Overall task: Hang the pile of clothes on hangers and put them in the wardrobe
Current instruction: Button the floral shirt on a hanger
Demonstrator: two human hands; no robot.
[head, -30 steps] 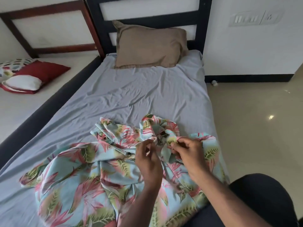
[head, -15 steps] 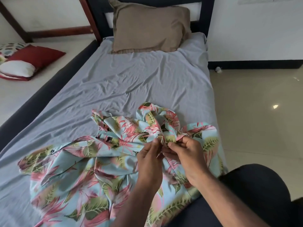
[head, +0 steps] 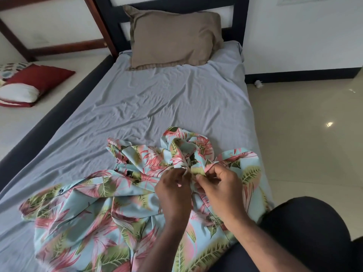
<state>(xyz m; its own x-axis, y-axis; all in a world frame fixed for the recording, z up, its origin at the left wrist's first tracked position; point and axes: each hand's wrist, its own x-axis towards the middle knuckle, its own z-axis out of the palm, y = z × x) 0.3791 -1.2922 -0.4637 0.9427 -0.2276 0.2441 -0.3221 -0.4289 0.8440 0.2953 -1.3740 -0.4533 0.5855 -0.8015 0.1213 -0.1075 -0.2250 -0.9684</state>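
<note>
A light-blue shirt with pink and green leaf print [head: 94, 216] lies crumpled on the near end of the bed. My left hand [head: 173, 191] pinches a fold of the shirt near its bunched upper part. My right hand [head: 220, 185] pinches the cloth right beside it, fingertips almost touching the left hand's. A dark button shows on the shirt's left part. No hanger and no wardrobe are in view.
The bed has a grey sheet [head: 157, 107] and a brown pillow [head: 172, 38] at the dark headboard. A second bed with a red and white cushion [head: 29, 85] lies at the left. Glossy tiled floor [head: 306, 134] runs along the right. My dark-clad knee [head: 306, 228] is at the lower right.
My two hands have come closer together on the bunched cloth, and the view has tilted down slightly. The shirt stays on the bed.
</note>
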